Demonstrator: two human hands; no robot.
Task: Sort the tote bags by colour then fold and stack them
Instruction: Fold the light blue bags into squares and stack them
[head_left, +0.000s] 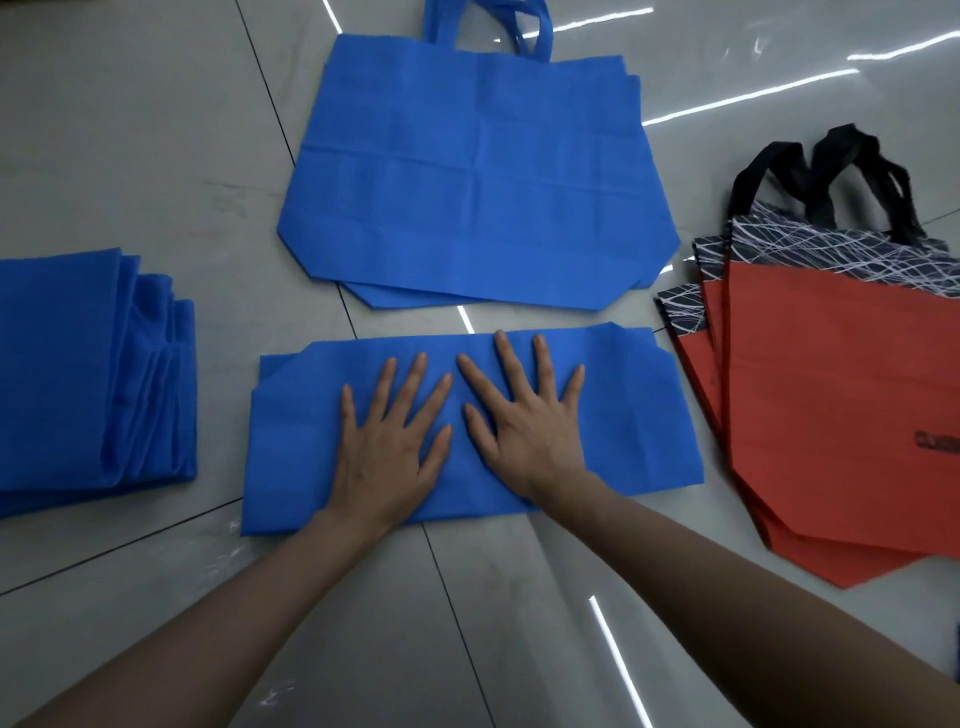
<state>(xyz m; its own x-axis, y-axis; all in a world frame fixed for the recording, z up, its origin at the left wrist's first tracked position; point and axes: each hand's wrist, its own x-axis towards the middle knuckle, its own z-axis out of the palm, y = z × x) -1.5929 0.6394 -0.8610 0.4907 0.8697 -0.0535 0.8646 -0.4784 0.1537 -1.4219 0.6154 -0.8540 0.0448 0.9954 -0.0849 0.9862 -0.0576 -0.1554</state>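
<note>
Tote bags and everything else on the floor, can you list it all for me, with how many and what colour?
Half-folded bag: one, blue, on the floor nearest the person, under both hands.
Flat blue bags: at least two, blue, unfolded, handles pointing away, just beyond the half-folded bag.
Folded stack: several, blue, at the left edge; exact count cannot be told.
Red bags: about three, red with a black-and-white scribbled top band and black handles, fanned out on the right.
Floor: grey glossy tiles with dark seams, under everything.
Left hand: one, flat on the half-folded bag, fingers spread.
Right hand: one, flat beside it, fingers spread.
</note>
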